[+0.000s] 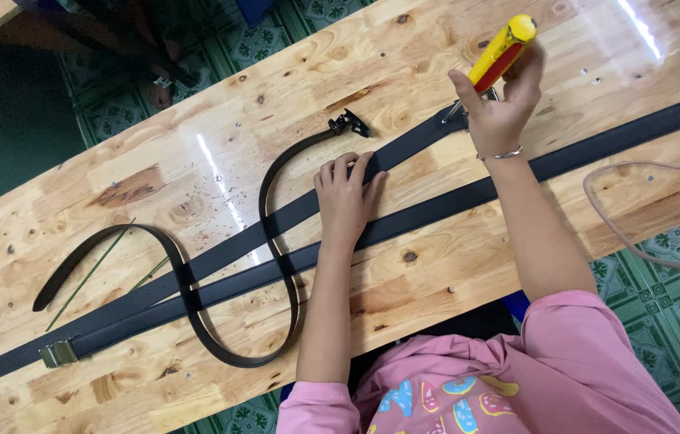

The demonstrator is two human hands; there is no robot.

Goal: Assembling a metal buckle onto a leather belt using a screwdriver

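Belt (404,149) lies across the tabletop (195,169), pinned flat by the left hand (346,197). Right hand (501,108) grips a yellow screwdriver (501,50) tight at the belt's end near the far edge. If the tip slips, it could poke the fingers or scratch the belt.

Tool tip: the metal end of the yellow-and-red handled tool (501,50) disappears behind the right hand (499,108); what it touches cannot be told.
Upper belt: the long black leather belt (276,225) lies partly under the left hand (346,197), and its left end runs off the picture's edge.
Lower belt: the second long black belt (613,141) reaches the right edge.
Hose: the clear thin tube (637,241) is cut off at right.
Specks: small reddish bits on the pale wooden tabletop (195,145) are too small to tell.
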